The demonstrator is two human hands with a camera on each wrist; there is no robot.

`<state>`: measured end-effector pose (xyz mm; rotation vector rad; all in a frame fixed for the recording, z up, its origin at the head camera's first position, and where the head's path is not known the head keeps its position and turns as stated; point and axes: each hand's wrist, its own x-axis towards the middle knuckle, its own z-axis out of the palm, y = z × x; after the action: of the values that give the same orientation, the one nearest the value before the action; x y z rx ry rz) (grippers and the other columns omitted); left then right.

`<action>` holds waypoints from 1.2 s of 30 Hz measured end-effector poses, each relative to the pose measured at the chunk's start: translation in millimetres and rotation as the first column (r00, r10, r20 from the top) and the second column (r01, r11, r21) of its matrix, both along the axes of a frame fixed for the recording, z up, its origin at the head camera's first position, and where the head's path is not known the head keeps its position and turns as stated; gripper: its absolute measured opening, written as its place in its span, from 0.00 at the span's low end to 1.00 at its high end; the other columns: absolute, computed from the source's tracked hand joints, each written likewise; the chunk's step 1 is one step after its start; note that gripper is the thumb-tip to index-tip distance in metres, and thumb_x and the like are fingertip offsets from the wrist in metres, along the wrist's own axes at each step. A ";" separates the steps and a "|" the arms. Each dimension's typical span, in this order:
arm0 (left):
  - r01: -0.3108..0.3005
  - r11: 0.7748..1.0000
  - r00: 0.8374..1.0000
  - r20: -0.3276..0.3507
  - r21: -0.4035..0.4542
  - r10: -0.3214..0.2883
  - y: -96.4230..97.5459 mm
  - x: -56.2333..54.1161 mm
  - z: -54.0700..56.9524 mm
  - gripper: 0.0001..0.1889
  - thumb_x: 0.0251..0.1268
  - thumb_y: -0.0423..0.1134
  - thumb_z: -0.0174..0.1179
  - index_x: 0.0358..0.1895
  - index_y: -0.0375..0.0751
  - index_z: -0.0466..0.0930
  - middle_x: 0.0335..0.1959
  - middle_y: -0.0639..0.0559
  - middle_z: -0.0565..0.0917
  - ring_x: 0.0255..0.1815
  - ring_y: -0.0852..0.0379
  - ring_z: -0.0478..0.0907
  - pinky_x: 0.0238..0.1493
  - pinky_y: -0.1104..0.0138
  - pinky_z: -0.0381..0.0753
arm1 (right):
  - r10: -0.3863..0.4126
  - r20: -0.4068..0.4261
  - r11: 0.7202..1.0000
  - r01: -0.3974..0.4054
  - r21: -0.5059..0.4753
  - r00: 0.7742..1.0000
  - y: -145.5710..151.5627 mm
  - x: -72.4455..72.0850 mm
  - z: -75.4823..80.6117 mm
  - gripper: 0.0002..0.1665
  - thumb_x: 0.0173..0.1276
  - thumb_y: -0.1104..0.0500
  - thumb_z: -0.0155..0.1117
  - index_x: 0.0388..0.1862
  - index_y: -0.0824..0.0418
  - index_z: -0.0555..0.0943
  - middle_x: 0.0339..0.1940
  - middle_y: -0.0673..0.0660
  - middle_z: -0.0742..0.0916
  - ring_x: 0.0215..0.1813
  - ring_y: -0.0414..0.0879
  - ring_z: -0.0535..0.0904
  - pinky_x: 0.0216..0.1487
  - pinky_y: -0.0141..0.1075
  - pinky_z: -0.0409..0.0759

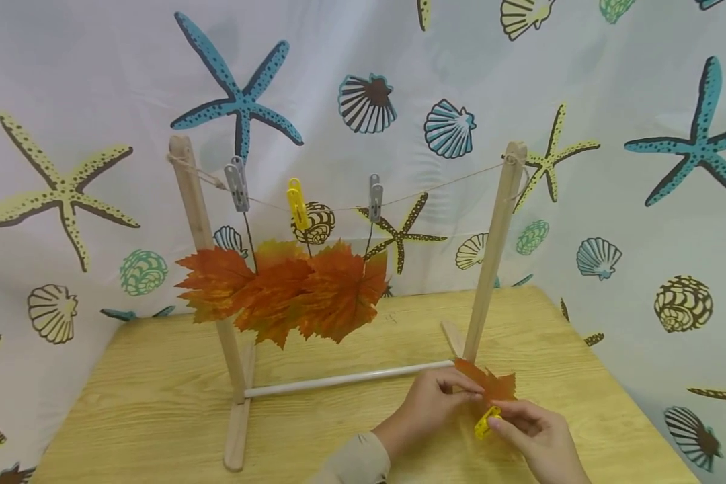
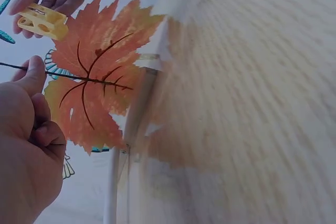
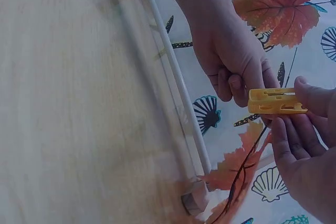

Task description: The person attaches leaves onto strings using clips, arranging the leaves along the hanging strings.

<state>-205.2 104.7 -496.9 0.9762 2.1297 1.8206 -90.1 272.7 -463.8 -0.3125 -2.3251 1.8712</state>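
Observation:
Low over the table's right side, my left hand [image 1: 429,407] pinches the dark stem of an orange maple leaf [image 1: 497,386]. The left wrist view has the stem [image 2: 58,73] between thumb and finger, with the leaf blade spread beyond. My right hand [image 1: 541,433] holds a yellow clothespin [image 1: 487,423] between thumb and fingers, close beside the stem. In the right wrist view this clothespin [image 3: 275,101] lies sideways, its front end near the left fingers.
A twine line [image 1: 441,181] runs between two wooden posts [image 1: 493,255], joined low by a white rod [image 1: 351,379]. Maple leaves [image 1: 345,289] hang from it on a yellow clothespin [image 1: 298,205] and two grey clothespins [image 1: 376,198]. A shell-patterned cloth [image 1: 399,40] stands behind the wooden table [image 1: 151,403].

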 end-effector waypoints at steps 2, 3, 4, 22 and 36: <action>-0.012 1.000 1.000 0.017 0.017 0.012 -1.2 -0.1 4.1 0.08 0.61 0.40 0.69 0.41 0.46 0.92 0.36 0.57 0.89 0.15 0.68 0.57 0.18 0.76 0.60 | 0.024 -0.013 0.999 -0.024 0.022 1.000 -0.8 -1.5 3.4 0.21 0.63 0.60 0.73 0.53 0.69 0.83 0.46 0.53 0.90 0.43 0.41 0.88 0.45 0.34 0.86; -0.021 0.999 0.999 0.031 0.026 0.020 -1.9 -0.1 6.3 0.08 0.61 0.40 0.69 0.42 0.45 0.91 0.36 0.56 0.90 0.14 0.67 0.56 0.17 0.76 0.59 | 0.037 -0.020 0.999 -0.036 0.033 0.999 -1.0 -2.4 5.2 0.21 0.64 0.59 0.73 0.53 0.69 0.84 0.47 0.53 0.90 0.43 0.40 0.88 0.45 0.34 0.86; -0.031 0.999 0.999 0.035 0.032 0.030 -2.5 -0.3 8.5 0.08 0.61 0.40 0.69 0.42 0.44 0.91 0.37 0.54 0.90 0.14 0.67 0.55 0.17 0.76 0.58 | 0.047 -0.025 0.998 -0.046 0.043 0.999 -1.2 -3.3 7.0 0.21 0.64 0.59 0.72 0.53 0.68 0.84 0.46 0.52 0.90 0.43 0.40 0.88 0.45 0.33 0.86; -0.156 0.985 0.986 -0.071 -0.079 0.150 -11.8 -2.7 72.8 0.08 0.63 0.40 0.69 0.41 0.43 0.91 0.37 0.57 0.91 0.17 0.67 0.60 0.19 0.75 0.60 | 0.117 -0.049 0.992 -0.115 0.043 0.992 -10.7 -8.6 51.9 0.23 0.68 0.54 0.70 0.56 0.67 0.82 0.42 0.50 0.89 0.45 0.41 0.86 0.51 0.28 0.82; -0.211 0.957 0.976 -0.101 -0.198 0.194 -19.9 5.5 100.9 0.07 0.65 0.41 0.68 0.40 0.45 0.92 0.36 0.58 0.90 0.33 0.67 0.77 0.28 0.73 0.73 | 0.205 -0.105 0.947 -0.225 -0.230 0.973 -17.8 -10.3 64.3 0.14 0.73 0.62 0.62 0.53 0.68 0.82 0.47 0.47 0.87 0.49 0.40 0.83 0.54 0.31 0.82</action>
<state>-199.7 84.8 -396.0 0.8214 2.4917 1.6206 -100.4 254.9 -399.5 -0.0056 -2.1570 2.2297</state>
